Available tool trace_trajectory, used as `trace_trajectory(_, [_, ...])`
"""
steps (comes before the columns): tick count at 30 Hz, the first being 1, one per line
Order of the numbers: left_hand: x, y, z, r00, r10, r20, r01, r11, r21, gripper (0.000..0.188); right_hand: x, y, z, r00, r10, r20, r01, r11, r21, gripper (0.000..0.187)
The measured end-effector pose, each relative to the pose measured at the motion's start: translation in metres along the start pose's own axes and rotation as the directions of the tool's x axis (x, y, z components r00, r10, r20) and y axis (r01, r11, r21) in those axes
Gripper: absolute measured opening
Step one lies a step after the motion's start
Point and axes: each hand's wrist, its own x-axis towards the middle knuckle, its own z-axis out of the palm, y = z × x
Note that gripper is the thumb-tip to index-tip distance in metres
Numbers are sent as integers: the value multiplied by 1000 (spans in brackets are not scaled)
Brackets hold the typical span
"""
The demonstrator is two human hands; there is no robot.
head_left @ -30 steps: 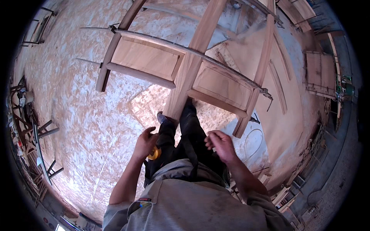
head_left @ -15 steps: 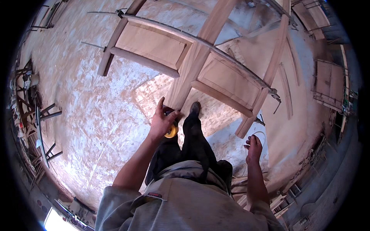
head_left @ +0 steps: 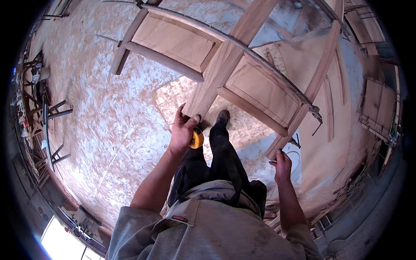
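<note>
The wooden frame [head_left: 212, 78] spreads ahead of me, two panels set either side of a wide middle board [head_left: 208, 93]. At that board's near end is my left hand [head_left: 184, 132], index finger and thumb apart by the wood. A rounded yellow tape measure [head_left: 196, 138] sits in its grip, below the thumb, partly covered by the palm. My right hand [head_left: 283, 167] is closed beside the near end of the frame's right side rail [head_left: 277, 145]. Something small and thin pokes from its fingers, too small to name. A thin pale curved line [head_left: 299, 162] shows just beyond it.
Long metal clamps span the frame; one clamp end [head_left: 316, 115] juts out at the right. Loose wooden strips [head_left: 329, 108] lie on a sheet at the right. A dark metal stand [head_left: 47, 130] is at far left. My shoe [head_left: 222, 118] is near the middle board.
My right hand has come closer to the right rail's end. My left hand remains by the middle board with the tape measure, more of which now shows. The view has shifted slightly.
</note>
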Motion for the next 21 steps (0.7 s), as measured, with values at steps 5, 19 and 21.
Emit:
trace_trajectory(5, [1,-3,-1,1000,-23,5,23,999,-25,75,6,-1,-5,999,15,47,-14,1000,-23,33])
trace_trajectory(19, [1,-18,-10,984,-159,-81,130,950,-283,43,14,1,-13,995,64,81,-69,996,59,33])
trace_trajectory(21, [-4,-15,-7,977,-203,-65,167,917,-363,42,15,2,-12,994,77,72,-82,995,65,35])
